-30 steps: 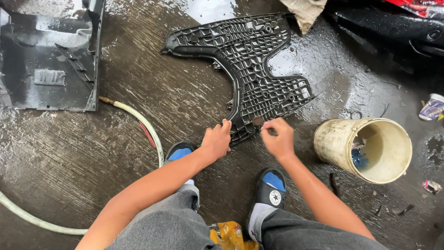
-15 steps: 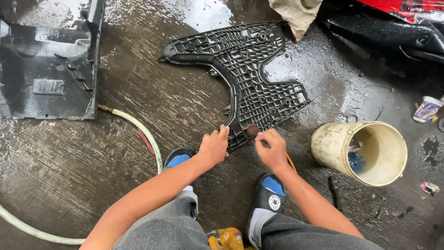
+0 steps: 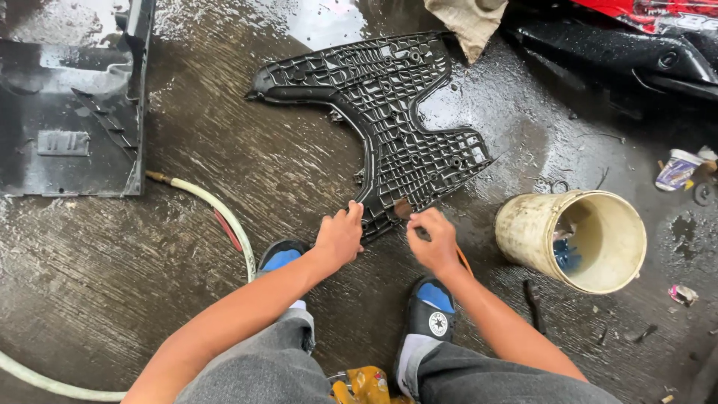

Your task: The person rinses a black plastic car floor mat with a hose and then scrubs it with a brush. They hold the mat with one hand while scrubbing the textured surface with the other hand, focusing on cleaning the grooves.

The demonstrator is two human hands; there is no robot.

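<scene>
Currently, head view: you crouch over a wet concrete floor (image 3: pixel 187 142). A black ribbed plastic panel (image 3: pixel 389 112) lies flat near the floor's far edge, its near end just ahead of your shoes. Your left hand (image 3: pixel 340 238) rests on that near end, fingers together and curled over the panel's edge. Your right hand (image 3: pixel 434 241) sits just beside it, fingers clamped on a thin orange-handled tool (image 3: pixel 464 260); the small brownish tip (image 3: pixel 402 208) touches the panel's ribs. A dirty cream bucket (image 3: pixel 572 238) lies tipped on its side to the right, mouth toward you, something blue inside. A pale hose (image 3: pixel 217 213) curves along the floor to the left. A second dark panel (image 3: pixel 67 112) lies at the far left corner.
</scene>
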